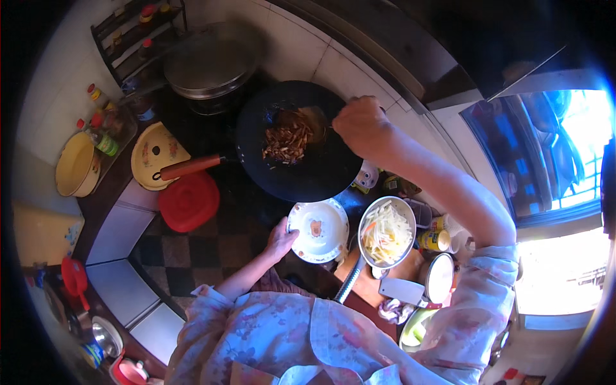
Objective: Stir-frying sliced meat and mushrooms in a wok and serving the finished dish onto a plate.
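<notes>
My left hand (281,239) holds a white patterned plate (317,232) by its rim, with the thumb on top, close to the wok's near edge. The plate's inside shows no food. My right hand (362,124) is closed at the right edge of a dark wok (260,166); what it grips there is mostly hidden by the hand. Browned, sauced strips of food (288,137) lie in the wok with some liquid beside them. The wok's wooden handle (190,167) points left. To the right of the plate stands a pan of pale shredded vegetables (387,232).
A cleaver (402,290) lies by a wooden board (358,281), near a white lidded pot (439,278). A lidded pan (209,67) sits behind the wok. At left are a yellow enamel tray (159,144), a red plastic stool (188,202), a yellow basin (77,166) and several bottles (106,142).
</notes>
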Available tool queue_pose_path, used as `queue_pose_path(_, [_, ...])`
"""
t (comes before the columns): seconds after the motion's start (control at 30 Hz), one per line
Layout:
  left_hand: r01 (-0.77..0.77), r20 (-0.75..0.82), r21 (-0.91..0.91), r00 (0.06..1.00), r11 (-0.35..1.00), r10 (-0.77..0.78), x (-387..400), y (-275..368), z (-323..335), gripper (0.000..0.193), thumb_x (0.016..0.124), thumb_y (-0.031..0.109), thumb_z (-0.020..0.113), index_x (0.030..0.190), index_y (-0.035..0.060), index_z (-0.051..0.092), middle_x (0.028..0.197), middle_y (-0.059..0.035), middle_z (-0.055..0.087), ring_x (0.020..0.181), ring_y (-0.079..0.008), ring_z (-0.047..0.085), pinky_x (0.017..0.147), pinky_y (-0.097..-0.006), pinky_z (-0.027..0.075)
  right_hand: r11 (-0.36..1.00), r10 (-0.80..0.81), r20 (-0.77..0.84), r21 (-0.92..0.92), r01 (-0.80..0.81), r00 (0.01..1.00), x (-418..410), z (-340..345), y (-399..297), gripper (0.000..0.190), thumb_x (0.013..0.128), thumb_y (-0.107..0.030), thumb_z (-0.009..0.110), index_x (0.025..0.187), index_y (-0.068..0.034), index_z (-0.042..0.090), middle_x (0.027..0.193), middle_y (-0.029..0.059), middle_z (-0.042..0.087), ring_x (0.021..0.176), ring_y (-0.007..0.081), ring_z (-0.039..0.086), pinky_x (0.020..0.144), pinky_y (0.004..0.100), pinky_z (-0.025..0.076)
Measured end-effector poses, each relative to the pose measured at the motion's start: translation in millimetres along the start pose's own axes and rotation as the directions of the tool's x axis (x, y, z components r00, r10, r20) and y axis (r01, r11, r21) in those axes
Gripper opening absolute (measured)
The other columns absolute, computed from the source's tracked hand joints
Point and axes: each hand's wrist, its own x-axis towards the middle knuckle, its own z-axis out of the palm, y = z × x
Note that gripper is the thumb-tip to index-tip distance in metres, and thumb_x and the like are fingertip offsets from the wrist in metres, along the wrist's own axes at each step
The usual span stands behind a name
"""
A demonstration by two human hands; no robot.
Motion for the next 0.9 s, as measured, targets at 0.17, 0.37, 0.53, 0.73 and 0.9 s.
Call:
queue_pose_path(0.17, [-0.037,-0.02,-0.037,0.999,0.999,0.036,-13.0,21.8,-8.3,0.03,0.079,0.018,0.061,0.1,-0.0018,0.054,0.088,-0.0178,0.065,0.081,-0.0248,0.064,0.071,-0.037,0.049,0.939,0.034,-0.148,-0.335,-0.083,0.988,-28.9,-28.9,-34.0,0.012,0.076,-0.017,0.064,0.083,-0.011,0.072,0.089,0.0049,0.068,0.093,0.0204,0.063,0.067,0.0346,0.051])
queue_pose_path(0.37, [0.049,-0.005,-0.273,0.999,0.961,-0.053,-56.4,35.2,-59.9,0.029,0.08,0.013,0.06,0.106,-0.0008,0.056,0.091,-0.0075,0.063,0.081,-0.0119,0.059,0.068,-0.0296,0.049,0.991,0.072,0.044,-0.119,-0.066,0.996,-29.4,-12.3,0.4,0.011,0.075,-0.015,0.063,0.08,-0.01,0.072,0.083,0.007,0.069,0.088,0.0242,0.066,0.068,0.0358,0.052])
queue_pose_path(0.53, [0.032,-0.324,0.223,0.945,0.974,0.044,-92.6,53.5,-122.7,0.032,0.08,0.016,0.061,0.106,-0.0015,0.055,0.093,-0.0173,0.063,0.082,-0.0252,0.064,0.07,-0.0364,0.05,0.996,0.064,0.208,0.043,-0.075,0.976,-39.9,0.8,57.7,0.014,0.076,-0.014,0.059,0.076,-0.006,0.07,0.078,0.0131,0.07,0.079,0.0269,0.069,0.066,0.0386,0.053])
queue_pose_path(0.73, [0.04,-0.289,0.822,0.889,0.568,0.355,-134.5,136.1,-178.5,0.025,0.08,0.008,0.06,0.104,0.002,0.056,0.093,-0.0232,0.064,0.079,-0.0356,0.066,0.063,-0.0431,0.053,0.921,-0.078,0.588,0.352,-0.168,0.805,-27.1,20.1,57.9,0.021,0.078,-0.01,0.053,0.09,-0.005,0.069,0.081,0.0121,0.07,0.06,0.0237,0.069,0.058,0.0374,0.056])
queue_pose_path(0.9, [-0.201,-0.097,0.951,0.534,0.237,0.84,-142.8,191.1,-177.0,0.031,0.082,0.002,0.058,0.113,-0.0021,0.055,0.099,-0.0201,0.064,0.082,-0.0372,0.065,0.068,-0.0438,0.053,0.748,0.114,0.231,0.62,-0.237,0.966,-31.5,102.0,-29.1,0.026,0.082,-0.023,0.055,0.102,-0.013,0.068,0.092,0.0154,0.069,0.091,0.0294,0.068,0.079,0.0428,0.054])
